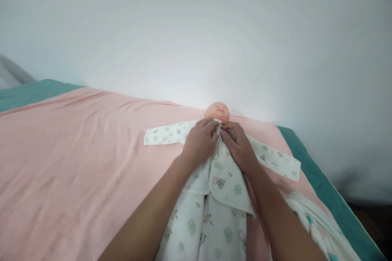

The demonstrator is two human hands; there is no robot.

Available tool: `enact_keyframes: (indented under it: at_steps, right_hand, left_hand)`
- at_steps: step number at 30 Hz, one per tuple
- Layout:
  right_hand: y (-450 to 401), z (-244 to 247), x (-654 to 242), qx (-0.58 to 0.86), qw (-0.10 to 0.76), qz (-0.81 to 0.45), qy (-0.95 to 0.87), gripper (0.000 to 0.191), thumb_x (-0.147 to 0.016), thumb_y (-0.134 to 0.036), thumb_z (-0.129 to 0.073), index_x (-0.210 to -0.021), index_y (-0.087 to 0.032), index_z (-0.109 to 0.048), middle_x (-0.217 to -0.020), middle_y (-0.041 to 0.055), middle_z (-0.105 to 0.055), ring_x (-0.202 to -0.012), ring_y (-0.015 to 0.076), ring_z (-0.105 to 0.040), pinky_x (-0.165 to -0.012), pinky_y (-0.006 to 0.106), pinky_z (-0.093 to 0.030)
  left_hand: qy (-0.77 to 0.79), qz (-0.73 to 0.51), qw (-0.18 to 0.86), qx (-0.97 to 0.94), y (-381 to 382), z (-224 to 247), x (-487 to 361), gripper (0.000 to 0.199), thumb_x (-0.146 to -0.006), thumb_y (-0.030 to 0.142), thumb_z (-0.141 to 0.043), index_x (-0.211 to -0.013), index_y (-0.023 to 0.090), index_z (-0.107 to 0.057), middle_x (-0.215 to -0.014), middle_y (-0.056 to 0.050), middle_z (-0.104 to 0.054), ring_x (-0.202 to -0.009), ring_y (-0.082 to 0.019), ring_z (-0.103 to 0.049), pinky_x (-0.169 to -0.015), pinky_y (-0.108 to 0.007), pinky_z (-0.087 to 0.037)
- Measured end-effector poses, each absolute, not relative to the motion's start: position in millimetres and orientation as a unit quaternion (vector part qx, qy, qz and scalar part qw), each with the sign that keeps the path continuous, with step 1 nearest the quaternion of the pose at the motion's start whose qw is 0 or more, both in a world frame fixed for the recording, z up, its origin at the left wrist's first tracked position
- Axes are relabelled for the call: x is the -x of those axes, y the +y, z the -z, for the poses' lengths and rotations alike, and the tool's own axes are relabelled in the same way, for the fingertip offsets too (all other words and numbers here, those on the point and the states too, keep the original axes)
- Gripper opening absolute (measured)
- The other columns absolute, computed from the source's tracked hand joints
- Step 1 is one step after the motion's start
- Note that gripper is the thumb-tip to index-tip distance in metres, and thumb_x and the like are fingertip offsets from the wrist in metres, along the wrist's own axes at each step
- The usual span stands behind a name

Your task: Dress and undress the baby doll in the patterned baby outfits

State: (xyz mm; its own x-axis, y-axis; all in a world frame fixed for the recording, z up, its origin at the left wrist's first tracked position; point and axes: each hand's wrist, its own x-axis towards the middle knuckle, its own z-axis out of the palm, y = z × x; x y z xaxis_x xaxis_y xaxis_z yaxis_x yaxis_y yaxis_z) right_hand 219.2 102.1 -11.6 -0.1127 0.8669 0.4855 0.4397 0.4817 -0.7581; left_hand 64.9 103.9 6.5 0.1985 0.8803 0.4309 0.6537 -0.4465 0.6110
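Note:
A doll (217, 111) lies on its back, its head toward the wall, in a white patterned jacket (226, 179) with both sleeves spread out. Matching white trousers (196, 224) show below the jacket hem. My left hand (202, 138) pinches the jacket's front edge just under the doll's chin. Opposite it, my right hand (238, 140) has its fingers closed on the other front edge at the collar. The fingertips of both hands nearly meet there. A button (215, 155) shows on the front below my hands.
A pink sheet (76, 163) lies under the doll, over a green surface (333, 200) that shows at the right and far left. White patterned cloth (318, 228) lies at lower right. A pale wall (196, 40) rises behind.

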Motion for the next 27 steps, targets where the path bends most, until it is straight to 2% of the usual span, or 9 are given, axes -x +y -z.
enact_keyframes:
  at_steps: [3, 6, 10, 14, 17, 21, 27]
  right_hand:
    - [99.0, 8.3, -219.4, 0.47, 0.483, -0.213, -0.707, 0.024, -0.092, -0.044, -0.051, -0.109, -0.028, -0.055, -0.116, 0.0042, -0.06, -0.113, 0.0234, -0.053, -0.101, 0.043, -0.04]
    - [96.8, 4.0, -219.8, 0.469, 0.47, -0.192, -0.723, 0.029, -0.094, -0.044, -0.048, -0.118, -0.031, -0.056, -0.119, 0.0038, -0.06, -0.116, 0.0237, -0.05, -0.102, 0.043, -0.039]
    - [96.6, 0.2, -220.4, 0.457, 0.446, -0.176, -0.749, 0.028, -0.096, -0.044, -0.044, -0.113, -0.032, -0.062, -0.115, 0.0039, -0.059, -0.117, 0.024, -0.046, -0.103, 0.044, -0.037]
    - [98.2, 0.5, -220.0, 0.462, 0.446, -0.168, -0.748, 0.024, -0.095, -0.046, -0.046, -0.098, -0.029, -0.063, -0.107, 0.0049, -0.058, -0.111, 0.0251, -0.047, -0.1, 0.045, -0.038]
    - [99.7, 2.8, -219.2, 0.466, 0.456, -0.163, -0.74, 0.023, -0.094, -0.046, -0.046, -0.09, -0.027, -0.06, -0.106, 0.005, -0.057, -0.109, 0.0248, -0.046, -0.1, 0.045, -0.036]
    - [101.3, 6.2, -219.0, 0.463, 0.465, -0.17, -0.735, 0.024, -0.095, -0.045, -0.045, -0.087, -0.027, -0.058, -0.109, 0.0052, -0.055, -0.111, 0.0241, -0.046, -0.102, 0.045, -0.035]
    - [101.1, 5.6, -218.9, 0.457, 0.457, -0.18, -0.741, 0.026, -0.096, -0.044, -0.043, -0.084, -0.026, -0.057, -0.113, 0.0052, -0.055, -0.113, 0.0236, -0.046, -0.102, 0.045, -0.036]
  left_hand:
    - [0.505, -0.409, 0.204, -0.732, 105.4, -8.0, -62.4, 0.026, -0.091, 0.023, -0.045, -0.108, 0.027, -0.064, -0.125, -0.001, -0.062, -0.12, -0.021, -0.053, -0.106, -0.039, -0.042]
    - [0.485, -0.427, 0.262, -0.716, 106.0, -9.4, -57.7, 0.019, -0.091, 0.029, -0.05, -0.101, 0.027, -0.067, -0.127, 0.001, -0.062, -0.123, -0.02, -0.051, -0.11, -0.037, -0.038]
    - [0.462, -0.417, 0.291, -0.727, 101.2, -9.8, -50.6, 0.021, -0.091, 0.033, -0.053, -0.102, 0.027, -0.069, -0.136, 0.0, -0.056, -0.132, -0.02, -0.045, -0.114, -0.036, -0.033]
    - [0.459, -0.404, 0.264, -0.746, 94.4, -7.6, -49.3, 0.023, -0.091, 0.037, -0.054, -0.106, 0.028, -0.068, -0.139, 0.0, -0.053, -0.134, -0.02, -0.042, -0.115, -0.038, -0.034]
    - [0.481, -0.401, 0.204, -0.753, 90.6, -6.0, -54.7, 0.019, -0.089, 0.036, -0.056, -0.102, 0.028, -0.067, -0.136, 0.001, -0.056, -0.132, -0.021, -0.044, -0.113, -0.04, -0.036]
    - [0.51, -0.383, 0.13, -0.759, 87.2, -6.3, -64.0, 0.015, -0.088, 0.033, -0.056, -0.098, 0.027, -0.065, -0.132, 0.0, -0.058, -0.127, -0.024, -0.048, -0.111, -0.044, -0.039]
    - [0.529, -0.366, 0.102, -0.759, 85.6, -8.9, -67.2, 0.013, -0.088, 0.033, -0.054, -0.096, 0.027, -0.063, -0.13, 0.0, -0.059, -0.121, -0.023, -0.052, -0.107, -0.042, -0.043]
